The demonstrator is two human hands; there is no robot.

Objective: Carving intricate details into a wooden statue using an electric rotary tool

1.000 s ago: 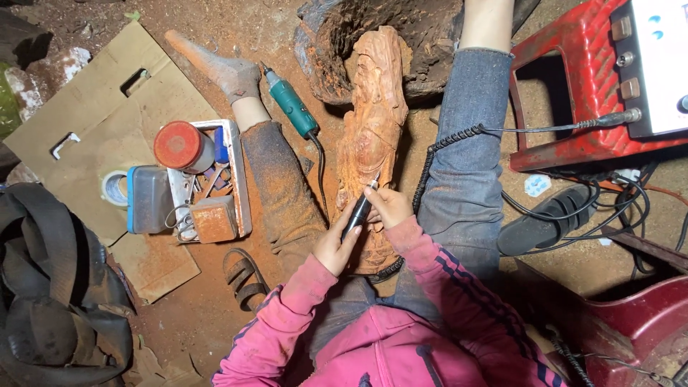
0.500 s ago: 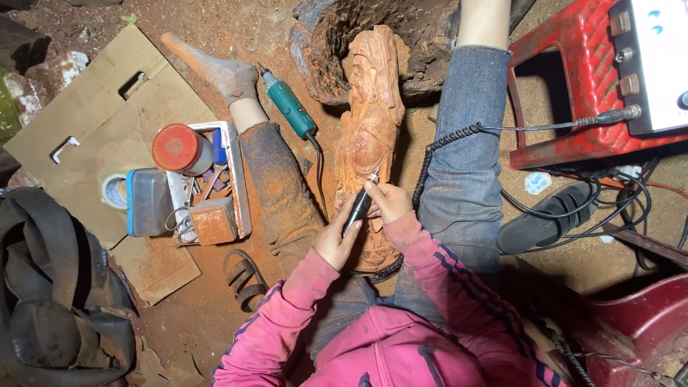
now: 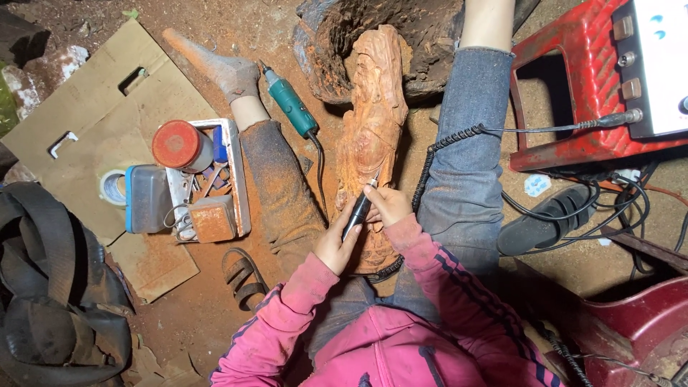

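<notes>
Head view, looking straight down at a dusty red-brown earth floor: at the far left lies a coil of black rubber strap, and beside it a flattened sheet of cardboard that carries a roll of tape and a white tray crowded with small tools, a red-lidded jar and a blue-edged plastic box. Just right of the tray runs the person's dust-caked left leg, with a dark sandal on the ground near the knee and a teal rotary tool lying against the shin, its cord trailing down. Between the two legs stands the reddish wood carving, long and upright in the frame, its top against a dark hollowed stump. The left hand is curled shut around a slim black handpiece, whose tip touches the carving's lower middle. The right hand sits just beside it, fingers bent and resting on the carving and against the handpiece; I cannot tell if it truly grips either one. A coiled black cable crosses the right jeans leg to a white control box on a red plastic stool. Below it lies a black slipper among loose wires.
</notes>
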